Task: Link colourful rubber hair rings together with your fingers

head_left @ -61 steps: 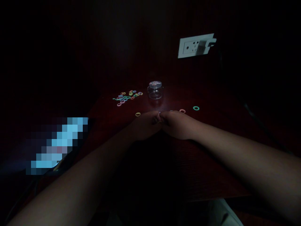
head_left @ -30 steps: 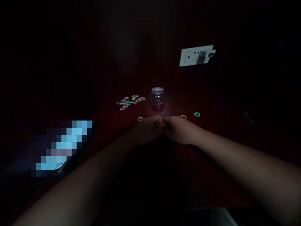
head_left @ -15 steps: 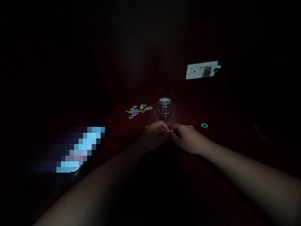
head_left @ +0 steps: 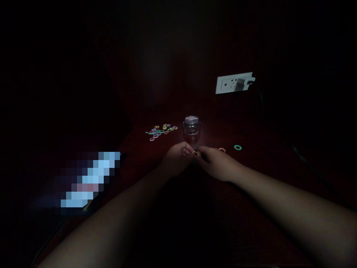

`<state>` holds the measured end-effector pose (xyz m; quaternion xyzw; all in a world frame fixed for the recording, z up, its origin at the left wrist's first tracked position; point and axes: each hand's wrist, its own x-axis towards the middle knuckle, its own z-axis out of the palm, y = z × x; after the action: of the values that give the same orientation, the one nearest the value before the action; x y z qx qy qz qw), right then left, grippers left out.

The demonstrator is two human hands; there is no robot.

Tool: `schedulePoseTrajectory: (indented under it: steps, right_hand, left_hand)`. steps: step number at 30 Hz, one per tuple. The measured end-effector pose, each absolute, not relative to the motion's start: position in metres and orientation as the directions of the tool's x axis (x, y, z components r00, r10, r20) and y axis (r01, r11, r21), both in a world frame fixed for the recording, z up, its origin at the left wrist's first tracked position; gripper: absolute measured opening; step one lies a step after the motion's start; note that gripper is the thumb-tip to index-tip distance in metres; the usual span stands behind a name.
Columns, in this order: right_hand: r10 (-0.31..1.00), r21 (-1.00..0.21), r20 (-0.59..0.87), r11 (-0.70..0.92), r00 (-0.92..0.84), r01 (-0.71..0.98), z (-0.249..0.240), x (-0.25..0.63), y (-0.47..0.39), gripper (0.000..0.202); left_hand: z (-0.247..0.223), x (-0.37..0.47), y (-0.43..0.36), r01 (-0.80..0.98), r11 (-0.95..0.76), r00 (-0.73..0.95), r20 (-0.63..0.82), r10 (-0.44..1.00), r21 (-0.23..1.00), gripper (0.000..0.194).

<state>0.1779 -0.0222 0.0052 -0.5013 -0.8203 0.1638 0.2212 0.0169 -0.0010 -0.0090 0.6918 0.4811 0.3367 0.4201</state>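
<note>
our fingers pinch a yellowish band (head_left: 195, 153)
our left hand (head_left: 180, 158) and right hand (head_left: 219, 162) meet before the jar (head_left: 191, 126).

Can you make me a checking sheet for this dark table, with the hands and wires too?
Surface: dark reddish table, dimly lit.
Things: lidded clear jar; colourful bands scattered left of it; pink band and green band lie right.
Clutter: bright pixelated object, left.
Hands: left hand and right hand pinch a yellowish band.
Cables: faint, right and lower left.
Surroundings: wall socket, plug in.
</note>
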Motion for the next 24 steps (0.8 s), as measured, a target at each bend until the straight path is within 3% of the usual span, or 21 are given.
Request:
schedulePoseTrajectory:
  steps: [14, 21, 24]
  right_hand:
    - [0.819, -0.496, 0.163, 0.550, -0.551, 0.671, 0.0021, 0.1774, -0.0206, 0.016]
    - [0.935, -0.456, 0.139, 0.352, -0.325, 0.817, 0.0043, 0.1754, -0.0181, 0.021]
    - [0.937, -0.423, 0.123, 0.347, -0.327, 0.837, 0.0049, 0.1762, -0.0167, 0.019]
  left_hand:
    - [-0.0077, 0.0139, 0.0016, 0.407, -0.157, 0.222, 0.069, 0.973, 0.900, 0.015]
    - [-0.0062, 0.0143, -0.0008, 0.385, -0.205, 0.381, 0.047, 0.923, 0.900, 0.016]
    - [-0.0064, 0.0136, -0.0030, 0.389, -0.242, 0.418, 0.064, 0.906, 0.889, 0.018]
